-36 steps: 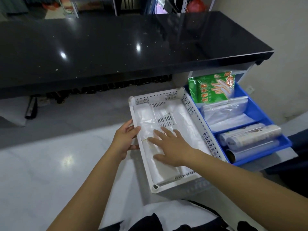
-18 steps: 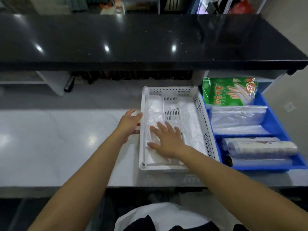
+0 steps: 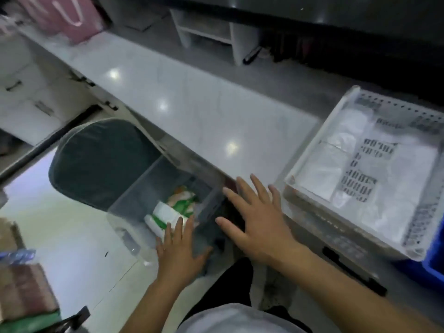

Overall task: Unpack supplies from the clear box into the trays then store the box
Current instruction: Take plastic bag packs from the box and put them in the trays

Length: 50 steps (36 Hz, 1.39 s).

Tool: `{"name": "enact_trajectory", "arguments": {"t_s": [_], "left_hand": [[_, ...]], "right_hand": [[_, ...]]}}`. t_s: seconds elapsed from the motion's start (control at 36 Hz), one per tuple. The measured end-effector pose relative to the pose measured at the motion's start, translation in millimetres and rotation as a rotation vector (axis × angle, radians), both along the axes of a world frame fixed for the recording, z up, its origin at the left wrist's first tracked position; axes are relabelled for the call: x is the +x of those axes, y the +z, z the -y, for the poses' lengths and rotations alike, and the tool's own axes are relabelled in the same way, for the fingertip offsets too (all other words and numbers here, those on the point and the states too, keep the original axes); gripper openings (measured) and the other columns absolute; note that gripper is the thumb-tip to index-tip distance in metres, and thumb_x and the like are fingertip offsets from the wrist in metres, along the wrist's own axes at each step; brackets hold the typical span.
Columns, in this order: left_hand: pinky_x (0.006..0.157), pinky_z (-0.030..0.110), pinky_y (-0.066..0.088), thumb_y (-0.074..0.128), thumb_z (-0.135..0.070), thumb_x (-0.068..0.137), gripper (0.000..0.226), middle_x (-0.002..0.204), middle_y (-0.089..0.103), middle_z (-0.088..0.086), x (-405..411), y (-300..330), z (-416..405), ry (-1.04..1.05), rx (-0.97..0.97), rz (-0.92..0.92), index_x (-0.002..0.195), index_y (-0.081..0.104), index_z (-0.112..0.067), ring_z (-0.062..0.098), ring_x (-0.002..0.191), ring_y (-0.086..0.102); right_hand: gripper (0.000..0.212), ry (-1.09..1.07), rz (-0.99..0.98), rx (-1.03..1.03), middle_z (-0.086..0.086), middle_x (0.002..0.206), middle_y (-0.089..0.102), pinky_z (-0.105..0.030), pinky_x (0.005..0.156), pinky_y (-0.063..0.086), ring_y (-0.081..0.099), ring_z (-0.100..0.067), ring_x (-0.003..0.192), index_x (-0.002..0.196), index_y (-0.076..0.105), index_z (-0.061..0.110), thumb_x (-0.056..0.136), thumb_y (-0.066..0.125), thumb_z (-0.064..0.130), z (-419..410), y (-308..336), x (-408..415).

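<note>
The pale counter (image 3: 192, 104) carries the white tray (image 3: 310, 150); the clear box (image 3: 134, 195) rests lower.

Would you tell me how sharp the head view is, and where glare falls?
Head view: motion blur smears the pink bag and the box; both hands, left and right, look soft; ceiling-light glare spots the counter; wide-angle bending tilts the edges.

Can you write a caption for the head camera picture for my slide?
Both hands, left hand and right hand, reach down to the clear box holding green-and-white packets, beside the white tray.
</note>
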<state>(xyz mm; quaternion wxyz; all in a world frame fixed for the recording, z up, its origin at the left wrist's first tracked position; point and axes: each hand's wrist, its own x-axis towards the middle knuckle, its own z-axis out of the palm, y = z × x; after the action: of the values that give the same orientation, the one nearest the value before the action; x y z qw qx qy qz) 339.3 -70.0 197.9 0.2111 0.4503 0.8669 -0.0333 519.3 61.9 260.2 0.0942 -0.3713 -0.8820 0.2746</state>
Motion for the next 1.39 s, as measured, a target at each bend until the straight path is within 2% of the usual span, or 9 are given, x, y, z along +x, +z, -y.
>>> {"name": "enact_trajectory", "arguments": {"t_s": [0.33,0.53,0.61,0.72,0.94,1.06,1.17,1.31,1.39], "left_hand": [[0.120,0.051,0.003,0.043,-0.075,0.084,0.095,0.166,-0.012,-0.002,-41.6,-70.9,98.3,0.319,-0.136,0.241,0.153,-0.013,-0.041,0.026,0.152,-0.007],[0.120,0.043,0.020,0.055,-0.064,0.085,0.092,0.165,0.014,0.004,-120.4,-85.9,82.1,0.436,-0.022,0.425,0.157,0.010,-0.029,0.027,0.149,0.017],[0.108,0.032,0.036,0.067,-0.044,0.088,0.077,0.150,0.038,-0.002,-160.5,-93.5,62.0,0.646,0.127,0.658,0.152,0.029,-0.025,0.018,0.136,0.040],[0.063,0.005,0.042,0.071,-0.026,0.088,0.058,0.107,0.052,-0.025,-214.1,-133.9,25.0,0.899,0.220,0.894,0.131,0.037,-0.043,-0.016,0.083,0.056],[0.107,0.053,0.042,0.062,-0.024,0.090,0.061,0.141,0.049,0.015,-263.4,-251.9,-39.6,1.292,-0.016,1.185,0.145,0.038,-0.014,0.036,0.127,0.049],[0.111,0.047,0.039,0.065,-0.027,0.091,0.071,0.151,0.041,0.014,-258.8,-287.2,-55.3,1.456,-0.147,1.169,0.152,0.031,-0.012,0.034,0.134,0.045],[0.108,0.045,0.040,0.057,-0.024,0.098,0.050,0.143,0.052,0.014,-255.7,-313.0,-62.5,1.641,-0.087,1.221,0.143,0.045,-0.008,0.031,0.126,0.052],[0.107,0.050,0.041,0.056,-0.018,0.099,0.044,0.140,0.054,0.019,-253.5,-336.1,-73.1,1.773,0.098,1.273,0.140,0.048,-0.003,0.028,0.106,0.053],[0.097,0.051,0.043,0.056,-0.024,0.099,0.048,0.130,0.056,0.019,-254.4,-344.6,-73.4,1.773,0.038,1.254,0.142,0.046,-0.006,0.033,0.117,0.055]], "right_hand": [[0.086,0.369,0.526,-0.199,-0.001,0.168,-0.005,-0.060,0.115,-0.012,-0.015,-0.028,0.152,0.156,0.007,0.044,0.080,0.016,0.083,70.9,-136.6,-72.7],[0.079,0.375,0.647,-0.235,-0.002,0.168,-0.007,-0.060,0.118,-0.010,-0.013,-0.028,0.153,0.157,0.007,0.041,0.089,0.029,0.076,52.9,-145.6,-131.8],[0.079,0.376,0.685,-0.248,-0.003,0.168,-0.006,-0.061,0.118,-0.007,-0.012,-0.028,0.153,0.157,0.007,0.039,0.091,0.032,0.073,41.0,-148.9,-165.8],[0.078,0.339,0.681,-0.270,-0.003,0.168,-0.005,-0.062,0.118,-0.005,-0.009,-0.029,0.153,0.157,0.005,0.040,0.091,0.036,0.069,24.2,-164.3,-208.7],[0.075,0.232,0.747,-0.308,-0.003,0.168,0.001,-0.064,0.114,-0.008,-0.005,-0.028,0.153,0.156,0.011,0.039,0.090,0.031,0.069,26.8,-220.8,-242.1],[0.075,0.201,0.752,-0.261,-0.003,0.168,0.001,-0.064,0.112,-0.014,-0.007,-0.028,0.153,0.156,0.011,0.038,0.090,0.032,0.066,34.3,-234.9,-239.2],[0.078,0.163,0.714,-0.231,0.004,0.167,-0.013,-0.056,0.104,-0.033,-0.022,-0.028,0.151,0.157,0.006,0.041,0.089,0.038,0.063,43.4,-240.9,-233.2],[0.078,0.108,0.679,-0.242,0.008,0.164,-0.023,-0.053,0.107,-0.031,-0.027,-0.026,0.149,0.157,0.000,0.043,0.091,0.038,0.062,52.3,-244.2,-232.1],[0.077,0.098,0.668,-0.252,0.006,0.165,-0.017,-0.054,0.110,-0.023,-0.016,-0.029,0.151,0.157,0.008,0.041,0.091,0.041,0.061,53.3,-245.7,-233.3]]}}
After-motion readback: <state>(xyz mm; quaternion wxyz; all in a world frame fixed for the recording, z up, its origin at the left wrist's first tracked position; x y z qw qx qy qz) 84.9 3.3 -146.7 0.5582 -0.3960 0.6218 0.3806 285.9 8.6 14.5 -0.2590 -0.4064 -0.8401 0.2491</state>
